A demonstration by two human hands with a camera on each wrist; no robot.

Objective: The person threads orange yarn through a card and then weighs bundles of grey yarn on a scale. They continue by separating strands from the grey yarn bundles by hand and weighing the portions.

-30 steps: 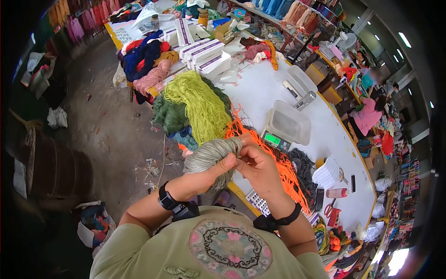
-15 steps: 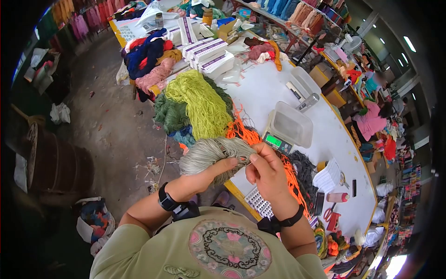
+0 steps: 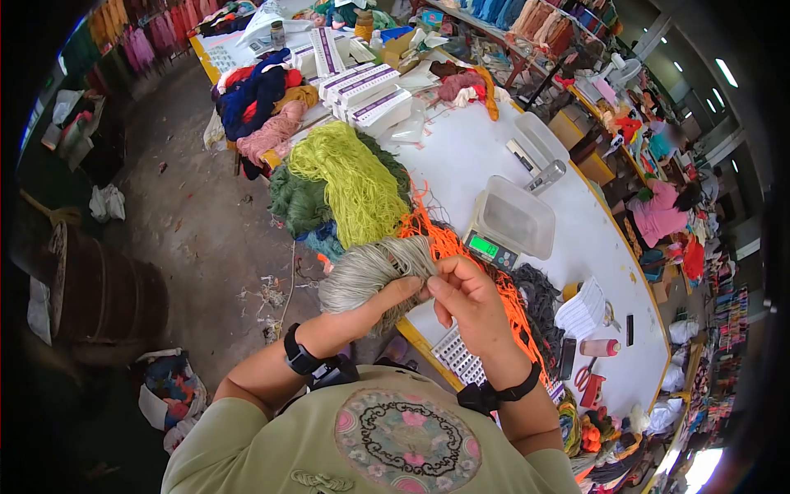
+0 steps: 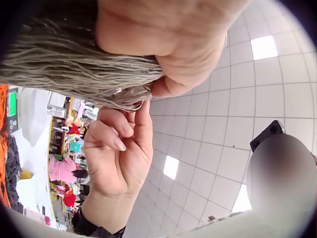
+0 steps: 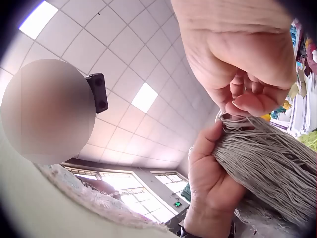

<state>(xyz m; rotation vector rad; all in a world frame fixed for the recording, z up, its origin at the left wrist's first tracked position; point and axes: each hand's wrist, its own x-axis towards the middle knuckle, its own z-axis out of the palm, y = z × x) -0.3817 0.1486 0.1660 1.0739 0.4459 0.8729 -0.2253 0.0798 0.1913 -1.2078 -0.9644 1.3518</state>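
— So, what are the hands doing?
— Left hand (image 3: 387, 298) is gripping the grey skein (image 3: 370, 270) above the table (image 3: 461, 156) edge; right hand (image 3: 466, 298), at its three o'clock, is pinching strands at the skein's end; scale (image 3: 492, 247) sitting at one o'clock.

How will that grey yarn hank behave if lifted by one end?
Probably floppy: the grey yarn hank droops beyond the left hand. Likely light, held in one grip. Loose strands at the right hand may snag or tangle.

Yarn workshop: skeins (image 3: 350, 185), scale (image 3: 506, 226)
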